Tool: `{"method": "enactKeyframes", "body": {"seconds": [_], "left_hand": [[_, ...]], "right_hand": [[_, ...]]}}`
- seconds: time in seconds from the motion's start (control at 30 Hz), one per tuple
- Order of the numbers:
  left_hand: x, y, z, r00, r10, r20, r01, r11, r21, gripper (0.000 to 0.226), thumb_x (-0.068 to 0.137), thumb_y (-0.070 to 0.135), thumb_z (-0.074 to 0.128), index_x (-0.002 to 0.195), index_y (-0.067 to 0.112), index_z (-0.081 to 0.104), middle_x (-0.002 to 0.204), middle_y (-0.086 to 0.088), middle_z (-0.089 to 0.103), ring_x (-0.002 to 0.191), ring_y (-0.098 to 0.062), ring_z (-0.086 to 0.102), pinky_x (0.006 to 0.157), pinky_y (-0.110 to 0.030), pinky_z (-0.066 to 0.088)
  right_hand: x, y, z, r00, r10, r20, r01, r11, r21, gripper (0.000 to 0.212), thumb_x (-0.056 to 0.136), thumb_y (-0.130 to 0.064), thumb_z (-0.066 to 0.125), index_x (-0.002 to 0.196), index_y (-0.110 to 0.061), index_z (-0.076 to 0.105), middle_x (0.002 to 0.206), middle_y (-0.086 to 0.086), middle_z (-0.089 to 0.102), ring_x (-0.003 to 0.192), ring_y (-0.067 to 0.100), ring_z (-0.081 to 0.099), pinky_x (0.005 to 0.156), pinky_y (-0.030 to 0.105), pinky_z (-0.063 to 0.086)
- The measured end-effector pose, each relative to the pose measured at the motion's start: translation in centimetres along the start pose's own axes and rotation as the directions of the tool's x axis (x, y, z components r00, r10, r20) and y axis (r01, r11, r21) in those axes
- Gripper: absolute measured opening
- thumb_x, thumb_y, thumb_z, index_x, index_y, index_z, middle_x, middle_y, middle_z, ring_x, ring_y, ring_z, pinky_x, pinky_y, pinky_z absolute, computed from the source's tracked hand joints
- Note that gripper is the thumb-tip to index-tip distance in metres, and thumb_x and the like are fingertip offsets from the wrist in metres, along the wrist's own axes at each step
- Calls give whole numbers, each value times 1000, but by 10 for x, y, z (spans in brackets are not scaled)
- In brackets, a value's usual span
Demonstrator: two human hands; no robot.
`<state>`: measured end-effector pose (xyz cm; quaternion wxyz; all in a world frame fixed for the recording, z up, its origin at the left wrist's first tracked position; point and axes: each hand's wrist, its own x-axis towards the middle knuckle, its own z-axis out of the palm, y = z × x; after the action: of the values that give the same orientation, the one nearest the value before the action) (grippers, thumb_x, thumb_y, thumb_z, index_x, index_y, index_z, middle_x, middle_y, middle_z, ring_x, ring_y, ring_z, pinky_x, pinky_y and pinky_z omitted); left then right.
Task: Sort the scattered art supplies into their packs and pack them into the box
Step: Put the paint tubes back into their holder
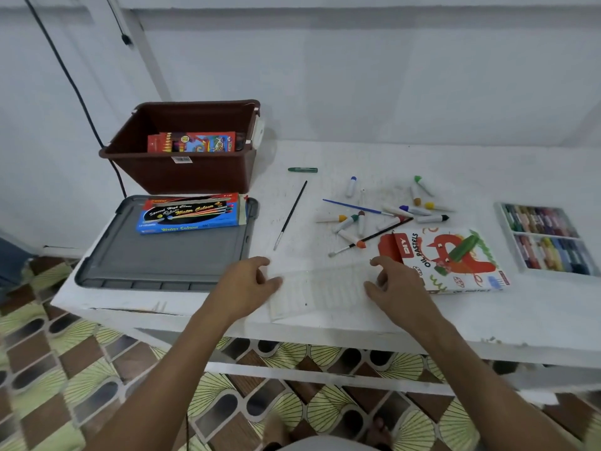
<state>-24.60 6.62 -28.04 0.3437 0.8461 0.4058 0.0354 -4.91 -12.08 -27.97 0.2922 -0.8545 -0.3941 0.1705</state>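
A clear ribbed plastic tray [320, 289] lies at the table's front edge. My left hand [250, 284] grips its left end and my right hand [398, 284] grips its right end. Beyond it, several white paint tubes [387, 211] with coloured caps lie scattered among a blue brush [354, 207] and two black brushes [291, 214]. The oil pastels box [455, 258] lies open-flapped to the right, with the filled pastel tray [548, 239] further right. A blue water colour box [192, 213] rests on a grey lid [162, 255]. The brown box [182, 170] holds a red crayon pack [192, 142].
A green marker [302, 170] lies alone behind the brushes. The white table [487, 314] stands against a white wall, its front edge just under my wrists. A black cable [74, 89] hangs down the wall at the left. Patterned floor shows below.
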Motion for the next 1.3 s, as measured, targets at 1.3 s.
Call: {"method": "enactKeyframes", "body": {"seconds": [1.3], "left_hand": [[131, 94, 24, 964, 261, 55, -265, 911, 316, 38, 93, 25, 59, 129, 17, 59, 122, -4, 61, 109, -21, 58, 89, -27, 44]], "right_hand": [[90, -12, -9, 991, 43, 127, -22, 987, -160, 41, 82, -32, 69, 117, -11, 65, 108, 4, 64, 86, 11, 55, 75, 20, 43]]}}
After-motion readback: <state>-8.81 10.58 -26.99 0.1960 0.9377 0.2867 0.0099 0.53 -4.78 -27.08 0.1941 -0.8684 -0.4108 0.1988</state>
